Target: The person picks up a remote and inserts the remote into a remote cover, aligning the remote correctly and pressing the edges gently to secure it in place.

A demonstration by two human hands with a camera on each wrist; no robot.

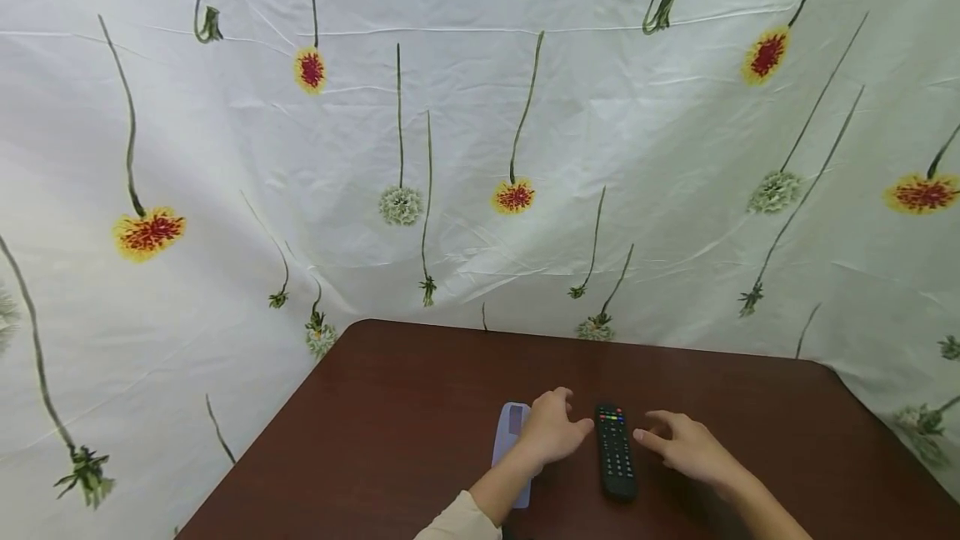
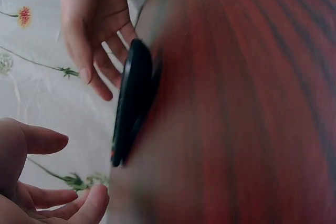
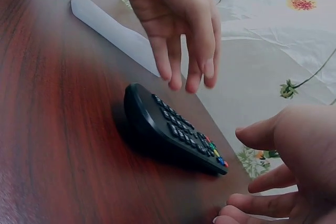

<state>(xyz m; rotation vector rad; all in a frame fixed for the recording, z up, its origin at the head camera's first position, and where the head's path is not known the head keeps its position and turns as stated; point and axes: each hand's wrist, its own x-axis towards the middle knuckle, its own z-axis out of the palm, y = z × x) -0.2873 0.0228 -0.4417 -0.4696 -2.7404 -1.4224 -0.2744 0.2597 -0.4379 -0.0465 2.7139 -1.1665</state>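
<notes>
Backdrop cloth [image 1: 480, 148] printed with long-stemmed flowers fills the view from 9 through 12 to 3 o'clock. Below it the dark red-brown table [image 1: 390, 407] spreads toward 6 o'clock. On it a black remote [image 1: 615, 450] lies keys up, coloured buttons at its 12 o'clock end. At its 9 o'clock the left hand [image 1: 551, 432] hovers with relaxed fingers, holding nothing, above a pale lilac sleeve [image 1: 510, 444]. At 3 o'clock the right hand [image 1: 686, 447] is spread loosely, empty.

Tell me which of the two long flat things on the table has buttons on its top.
The black remote, lying between the two hands, shows rows of buttons. The pale lilac cover, partly under the left hand, has only one window, no buttons.
</notes>
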